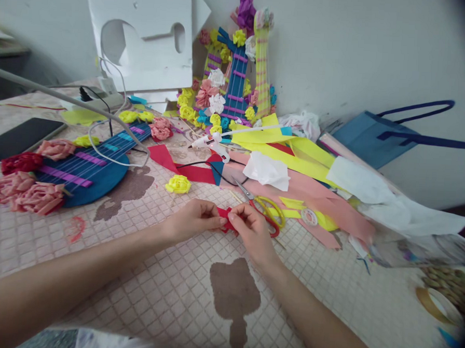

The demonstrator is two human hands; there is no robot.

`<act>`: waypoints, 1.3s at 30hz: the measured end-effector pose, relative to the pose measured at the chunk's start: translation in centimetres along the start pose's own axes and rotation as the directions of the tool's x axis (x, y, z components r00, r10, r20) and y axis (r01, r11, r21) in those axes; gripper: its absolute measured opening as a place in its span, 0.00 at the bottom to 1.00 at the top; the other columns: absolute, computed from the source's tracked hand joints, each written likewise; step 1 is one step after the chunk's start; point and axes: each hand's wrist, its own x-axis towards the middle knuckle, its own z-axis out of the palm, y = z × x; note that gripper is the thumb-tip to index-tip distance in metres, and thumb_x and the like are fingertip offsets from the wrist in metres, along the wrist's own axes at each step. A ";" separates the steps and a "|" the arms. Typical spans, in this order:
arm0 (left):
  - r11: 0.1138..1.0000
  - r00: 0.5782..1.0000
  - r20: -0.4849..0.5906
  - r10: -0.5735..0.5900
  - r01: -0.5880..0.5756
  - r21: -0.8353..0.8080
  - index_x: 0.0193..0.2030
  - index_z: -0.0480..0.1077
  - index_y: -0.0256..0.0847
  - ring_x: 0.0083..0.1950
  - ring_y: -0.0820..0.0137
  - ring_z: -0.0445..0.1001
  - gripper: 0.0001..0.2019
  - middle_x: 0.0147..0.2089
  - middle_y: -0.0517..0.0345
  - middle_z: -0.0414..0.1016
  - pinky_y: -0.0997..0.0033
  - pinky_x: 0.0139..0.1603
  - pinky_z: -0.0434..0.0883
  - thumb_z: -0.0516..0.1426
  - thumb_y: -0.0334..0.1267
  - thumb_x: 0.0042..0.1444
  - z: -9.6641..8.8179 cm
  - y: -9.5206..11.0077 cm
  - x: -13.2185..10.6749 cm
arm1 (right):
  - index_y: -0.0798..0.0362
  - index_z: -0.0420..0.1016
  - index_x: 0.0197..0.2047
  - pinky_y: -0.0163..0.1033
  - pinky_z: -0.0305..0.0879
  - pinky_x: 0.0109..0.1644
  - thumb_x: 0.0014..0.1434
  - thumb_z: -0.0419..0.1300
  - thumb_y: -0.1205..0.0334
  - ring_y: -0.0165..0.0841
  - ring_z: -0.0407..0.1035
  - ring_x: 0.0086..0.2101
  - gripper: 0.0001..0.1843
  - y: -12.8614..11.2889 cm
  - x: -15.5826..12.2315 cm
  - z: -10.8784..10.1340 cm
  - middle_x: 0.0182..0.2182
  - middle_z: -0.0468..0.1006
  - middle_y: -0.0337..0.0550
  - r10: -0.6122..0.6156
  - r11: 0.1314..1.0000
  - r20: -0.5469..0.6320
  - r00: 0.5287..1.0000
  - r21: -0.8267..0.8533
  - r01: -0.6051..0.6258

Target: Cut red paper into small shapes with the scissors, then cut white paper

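Between my two hands is a small piece of red crepe paper (225, 213), bunched up and partly hidden by the fingers. My left hand (199, 219) pinches its left side with thumb and fingertips. From the right, my right hand (251, 227) pinches the same piece. Just beyond the right hand lie scissors (250, 194) with red and yellow handles, blades pointing away to the left. A yellow paper flower (178, 184) rests on the table past the left hand. Farther back, a strip of red crepe paper (163, 157) lies flat.
A blue paper guitar (95, 180) with paper flowers lies at left, near a dark tablet (22, 134). A white glue gun (209, 140) and crepe sheets (310, 186) spread behind. Decorated guitars (235, 86) lean on the wall. A tape roll (438, 304) sits at right.
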 end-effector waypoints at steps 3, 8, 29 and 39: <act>1.000 0.999 0.041 0.014 -0.014 0.009 0.27 0.71 0.37 0.29 0.74 0.69 0.08 0.27 0.61 0.74 0.75 0.29 0.63 0.63 0.40 0.49 0.0 0.0 -0.1 | 0.51 0.68 0.28 0.34 0.55 0.28 0.58 0.59 0.59 0.28 0.58 0.25 0.08 0.0 0.0 0.0 0.24 0.66 0.35 -0.003 1.000 -0.002 1.000 0.009 0.003; 0.999 0.997 0.068 0.038 -0.040 0.031 0.25 0.69 0.37 0.26 0.76 0.65 0.09 0.24 0.63 0.70 0.76 0.26 0.60 0.63 0.40 0.49 0.1 -0.2 -0.1 | 0.51 0.68 0.28 0.33 0.54 0.27 0.57 0.58 0.60 0.28 0.58 0.24 0.08 0.1 -0.1 0.0 0.24 0.67 0.34 0.024 1.000 0.008 1.000 0.008 -0.024; 0.999 0.987 -0.160 -0.008 0.001 -0.045 0.29 0.71 0.36 0.26 0.75 0.68 0.10 0.26 0.59 0.73 0.77 0.25 0.61 0.62 0.41 0.50 -0.5 0.6 0.1 | 0.53 0.70 0.32 0.30 0.55 0.19 0.55 0.61 0.55 0.24 0.58 0.17 0.10 0.3 0.1 0.1 0.19 0.67 0.32 0.134 0.990 0.109 0.985 0.028 -0.137; 0.941 0.972 -0.225 -0.073 -0.008 -0.338 0.27 0.71 0.36 0.30 0.75 0.72 0.08 0.27 0.60 0.75 0.74 0.35 0.69 0.65 0.36 0.48 -1.4 0.8 0.6 | 0.51 0.67 0.29 0.35 0.58 0.27 0.59 0.56 0.54 0.29 0.63 0.22 0.11 -1.5 1.7 -4.7 0.22 0.69 0.35 -0.139 0.864 -0.019 0.990 -0.490 0.112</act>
